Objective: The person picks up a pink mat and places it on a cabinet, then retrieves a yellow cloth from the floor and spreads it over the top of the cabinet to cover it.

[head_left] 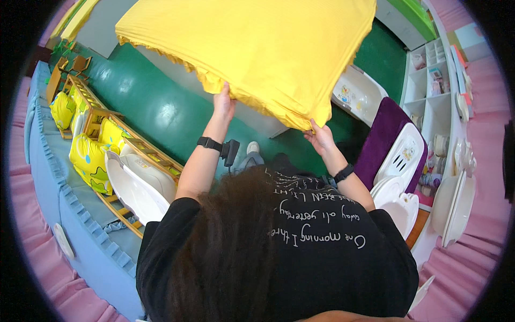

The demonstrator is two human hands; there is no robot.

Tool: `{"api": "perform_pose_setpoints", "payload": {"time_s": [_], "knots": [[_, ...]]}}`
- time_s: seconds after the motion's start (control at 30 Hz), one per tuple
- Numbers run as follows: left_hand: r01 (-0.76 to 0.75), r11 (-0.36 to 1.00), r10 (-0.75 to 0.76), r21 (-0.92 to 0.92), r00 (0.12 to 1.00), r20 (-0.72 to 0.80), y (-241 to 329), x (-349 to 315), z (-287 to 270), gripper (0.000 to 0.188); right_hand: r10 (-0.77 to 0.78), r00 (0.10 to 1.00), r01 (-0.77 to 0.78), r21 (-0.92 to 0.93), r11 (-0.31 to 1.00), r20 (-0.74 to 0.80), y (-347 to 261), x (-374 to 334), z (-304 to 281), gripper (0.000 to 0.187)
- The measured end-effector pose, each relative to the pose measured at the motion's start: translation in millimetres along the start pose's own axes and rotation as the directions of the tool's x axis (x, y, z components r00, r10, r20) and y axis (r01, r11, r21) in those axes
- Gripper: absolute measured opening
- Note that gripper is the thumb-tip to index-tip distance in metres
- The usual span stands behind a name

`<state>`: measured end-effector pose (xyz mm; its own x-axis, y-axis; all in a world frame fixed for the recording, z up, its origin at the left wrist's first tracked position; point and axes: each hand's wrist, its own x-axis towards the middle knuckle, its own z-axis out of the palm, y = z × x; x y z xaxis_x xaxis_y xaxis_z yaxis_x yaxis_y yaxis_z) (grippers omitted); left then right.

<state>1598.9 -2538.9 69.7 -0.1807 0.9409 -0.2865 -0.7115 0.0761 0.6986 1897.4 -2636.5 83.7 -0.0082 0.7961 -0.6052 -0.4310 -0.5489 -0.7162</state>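
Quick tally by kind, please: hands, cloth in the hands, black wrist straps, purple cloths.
Hands: 2, left hand and right hand
Yellow cloth in the hands: 1
Black wrist straps: 2, left strap and right strap
Purple cloth: 1
Total: 6

There's the broad, roughly rectangular bright-yellow fabric cover (247,51), spread out nearly smooth across the top of the view! Its frilled near edge slants down rightward, bunching into crumpled folds at the nearest corner.
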Motion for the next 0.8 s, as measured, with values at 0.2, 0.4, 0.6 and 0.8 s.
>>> {"api": "perform_pose_setpoints", "payload": {"time_s": [0.2,0.4,0.6,0.8], "knots": [[-0.14,0.864,0.262,0.484,0.945,-0.195,-27.3,-14.6,-25.9,0.03,-0.162,0.983,0.133,-0.273,0.953,-0.084,14.0,1.1,-12.5,0.02],[-0.051,0.754,0.271,0.655,0.932,-0.24,-46.1,-24.2,-26.4,0.033,-0.204,0.978,0.179,-0.343,0.922,-0.039,36.2,4.7,-38.6,0.018],[0.022,0.586,0.297,0.81,0.924,-0.241,-65.4,-9.2,-52.2,0.04,-0.211,0.977,0.172,-0.465,0.869,-0.033,47.0,28.4,-50.5,0.02],[-0.061,0.474,0.177,0.878,0.984,-0.027,-82.6,12.8,-65.3,0.042,-0.438,0.899,0.314,-0.671,0.672,-0.017,59.9,56.6,-60.1,0.016]]}}
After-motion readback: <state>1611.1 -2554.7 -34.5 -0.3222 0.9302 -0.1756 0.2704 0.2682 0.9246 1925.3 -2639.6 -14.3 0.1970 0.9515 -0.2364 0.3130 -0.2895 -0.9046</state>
